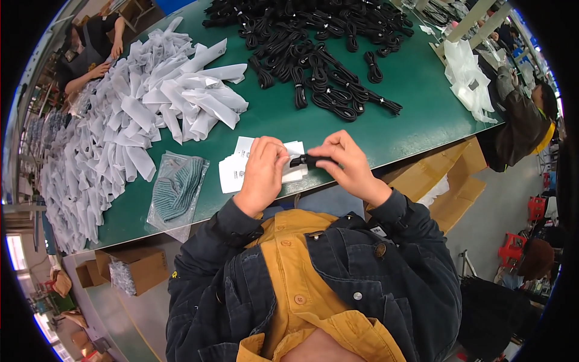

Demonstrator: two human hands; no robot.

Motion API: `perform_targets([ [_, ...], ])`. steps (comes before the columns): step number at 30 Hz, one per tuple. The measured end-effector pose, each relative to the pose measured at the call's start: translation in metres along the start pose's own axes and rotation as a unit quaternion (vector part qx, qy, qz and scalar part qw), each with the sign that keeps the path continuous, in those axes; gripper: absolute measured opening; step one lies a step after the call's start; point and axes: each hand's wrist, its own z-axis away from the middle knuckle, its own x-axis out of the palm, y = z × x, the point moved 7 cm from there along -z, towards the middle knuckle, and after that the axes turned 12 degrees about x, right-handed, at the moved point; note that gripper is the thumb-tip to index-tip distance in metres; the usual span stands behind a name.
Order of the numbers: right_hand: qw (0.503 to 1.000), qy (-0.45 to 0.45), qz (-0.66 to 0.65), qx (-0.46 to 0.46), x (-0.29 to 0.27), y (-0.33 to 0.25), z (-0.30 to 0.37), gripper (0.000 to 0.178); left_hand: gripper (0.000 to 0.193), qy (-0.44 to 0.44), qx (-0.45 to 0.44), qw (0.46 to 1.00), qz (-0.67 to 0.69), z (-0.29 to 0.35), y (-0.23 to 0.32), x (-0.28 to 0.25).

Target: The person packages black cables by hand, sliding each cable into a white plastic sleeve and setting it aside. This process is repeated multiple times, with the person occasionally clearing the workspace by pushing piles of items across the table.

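Observation:
Over the near edge of the green table (271, 114), my two hands face each other. My right hand (351, 164) pinches a small coiled black cable (313, 161), whose end points toward my left hand. Bent and pressed together, the fingers of my left hand (264, 175) sit just left of that end; what they hold, if anything, is hidden. Beneath both hands lie several overlapping white printed slips (231, 172), partly covered by the left hand.
Black coiled cables (313, 66) are heaped at the far side. White pouches (139, 108) pile up on the left, beside a clear bag with teal ribbed cloth (179, 188). Cardboard boxes (443, 181) stand below the table. Other people (90, 51) are at left and right.

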Motion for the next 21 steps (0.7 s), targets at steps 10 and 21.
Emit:
perform_targets([
  [10, 0.823, -0.115, -0.361, 0.423, 0.048, 0.048, 0.013, 0.028, 0.008, 0.011, 0.054, 0.998, -0.036, -0.011, 0.013, -0.011],
  [21, 0.972, -0.025, -0.232, 0.033, 0.019, -0.025, -0.019, 0.026, 0.013, 0.046, -0.133, 0.952, 0.272, -0.016, -0.021, -0.019],
])
